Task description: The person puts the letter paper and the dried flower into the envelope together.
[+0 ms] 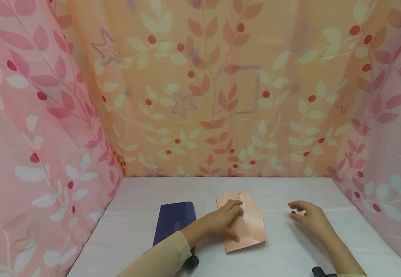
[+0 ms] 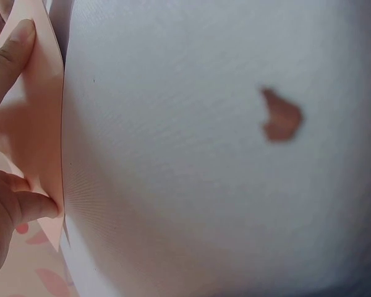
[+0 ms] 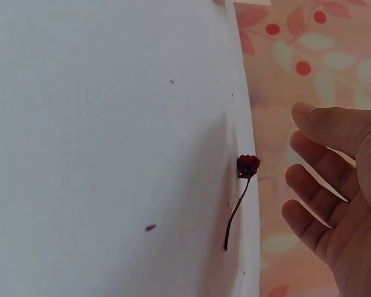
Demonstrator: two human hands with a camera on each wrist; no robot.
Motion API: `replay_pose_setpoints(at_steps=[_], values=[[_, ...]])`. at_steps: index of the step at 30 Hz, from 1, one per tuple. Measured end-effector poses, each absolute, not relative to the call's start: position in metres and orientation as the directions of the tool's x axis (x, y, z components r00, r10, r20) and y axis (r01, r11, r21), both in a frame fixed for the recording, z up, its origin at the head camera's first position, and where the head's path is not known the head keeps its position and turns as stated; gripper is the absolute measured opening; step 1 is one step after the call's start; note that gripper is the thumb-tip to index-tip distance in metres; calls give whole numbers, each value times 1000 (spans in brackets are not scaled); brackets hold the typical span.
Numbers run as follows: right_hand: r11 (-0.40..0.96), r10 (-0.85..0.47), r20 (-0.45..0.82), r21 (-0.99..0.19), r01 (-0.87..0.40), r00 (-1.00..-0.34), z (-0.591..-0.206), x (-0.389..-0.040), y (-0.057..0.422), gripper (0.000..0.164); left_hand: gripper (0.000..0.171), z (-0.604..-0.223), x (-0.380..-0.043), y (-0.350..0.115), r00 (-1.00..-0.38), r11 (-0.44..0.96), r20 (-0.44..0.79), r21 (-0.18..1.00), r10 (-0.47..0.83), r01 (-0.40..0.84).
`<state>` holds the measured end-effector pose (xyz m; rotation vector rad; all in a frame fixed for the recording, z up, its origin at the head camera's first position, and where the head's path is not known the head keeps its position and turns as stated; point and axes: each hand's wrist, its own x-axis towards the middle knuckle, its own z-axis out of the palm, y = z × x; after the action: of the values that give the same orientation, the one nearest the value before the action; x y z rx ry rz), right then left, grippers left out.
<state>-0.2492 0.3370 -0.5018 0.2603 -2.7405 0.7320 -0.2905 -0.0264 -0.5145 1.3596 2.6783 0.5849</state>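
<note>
My left hand (image 1: 223,221) rests on a pale pink envelope (image 1: 254,219), its fingers spread over the flap seam and its thumb near the lower end. In the left wrist view, its fingertips press on the envelope (image 2: 43,117) close to the edge. My right hand (image 1: 309,217) hovers over the table with fingers slightly bent and apart from the thumb. Just beyond these fingers, the right wrist view shows a small dried red rose (image 3: 248,164) with a thin brown stem, lying on the white cloth. Nothing is held in the right hand.
A dark blue envelope (image 1: 172,221) lies left of the pink one, partly covered by the left forearm. A blurred reddish-brown bit (image 2: 283,117) shows in the left wrist view. Patterned curtains (image 1: 214,96) enclose the white table (image 1: 138,188) at the back and sides.
</note>
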Motion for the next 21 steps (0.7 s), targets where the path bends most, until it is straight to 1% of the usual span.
replay_pose_setpoints(at_steps=[10,16,21], values=[[860,-63,254,-477,-181,-965,-503,-248,343,33,74,-515,-291,-26,-602,530,98,377,792,759],[861,-39,170,-494,-119,-985,-507,-249,346,37,74,-516,-292,-25,-599,527,100,374,795,763],[865,-30,133,-494,-93,-991,-510,-251,349,41,74,-515,-292,-25,-596,525,101,371,797,766]])
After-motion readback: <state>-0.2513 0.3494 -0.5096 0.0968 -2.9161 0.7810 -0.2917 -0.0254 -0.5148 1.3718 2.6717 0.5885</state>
